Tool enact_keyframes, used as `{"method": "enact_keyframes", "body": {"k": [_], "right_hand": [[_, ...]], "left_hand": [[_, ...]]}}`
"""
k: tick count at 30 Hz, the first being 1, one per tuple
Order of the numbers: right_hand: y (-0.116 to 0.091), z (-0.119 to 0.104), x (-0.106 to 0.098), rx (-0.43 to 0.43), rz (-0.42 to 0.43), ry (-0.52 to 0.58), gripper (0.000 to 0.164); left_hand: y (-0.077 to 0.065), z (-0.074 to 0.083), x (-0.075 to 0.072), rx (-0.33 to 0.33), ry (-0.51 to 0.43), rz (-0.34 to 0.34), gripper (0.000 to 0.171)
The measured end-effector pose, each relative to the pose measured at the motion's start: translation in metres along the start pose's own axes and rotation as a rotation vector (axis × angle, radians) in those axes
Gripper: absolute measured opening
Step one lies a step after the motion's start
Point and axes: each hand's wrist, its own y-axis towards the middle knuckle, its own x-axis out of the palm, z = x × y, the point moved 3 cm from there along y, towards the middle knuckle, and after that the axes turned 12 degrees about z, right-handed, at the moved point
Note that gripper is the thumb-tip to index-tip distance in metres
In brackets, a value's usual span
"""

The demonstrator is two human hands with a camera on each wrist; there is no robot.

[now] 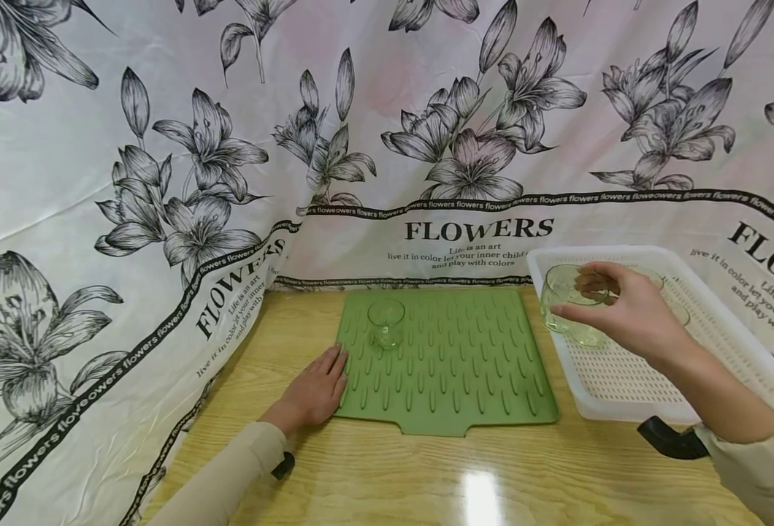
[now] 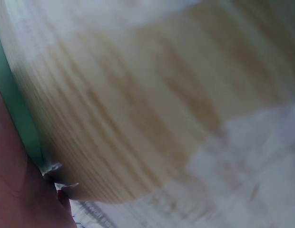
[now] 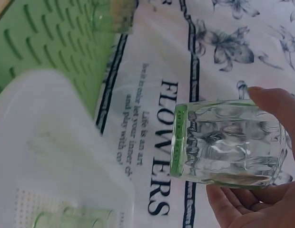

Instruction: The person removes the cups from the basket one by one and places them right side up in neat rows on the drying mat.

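Note:
My right hand (image 1: 643, 318) holds a clear, faintly green drinking glass (image 1: 561, 314) between thumb and fingers, over the left part of a white plastic basket (image 1: 613, 409). In the right wrist view the glass (image 3: 233, 147) shows a thick base and faceted sides. Flat on the wooden table, my left hand (image 1: 315, 387) touches the left edge of a green ridged drying mat (image 1: 453, 380) with its fingers. Another glass (image 1: 385, 314) stands on the mat's upper left. More glasses (image 3: 73, 219) sit inside the basket, partly hidden behind the right hand in the head view.
A white curtain (image 1: 334, 248) with black flower prints and lettering hangs behind the table and along both sides. Bare wood (image 1: 374, 482) shows in front of the mat. The basket stands close to the mat's right side.

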Motion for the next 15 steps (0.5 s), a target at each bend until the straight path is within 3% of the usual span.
{"method": "enact_keyframes", "body": {"k": [15], "right_hand": [[0.009, -0.033, 0.033, -0.03, -0.011, 0.089, 0.089]], "left_hand": [[0.003, -0.002, 0.003, -0.002, 0.013, -0.019, 0.059]]}}
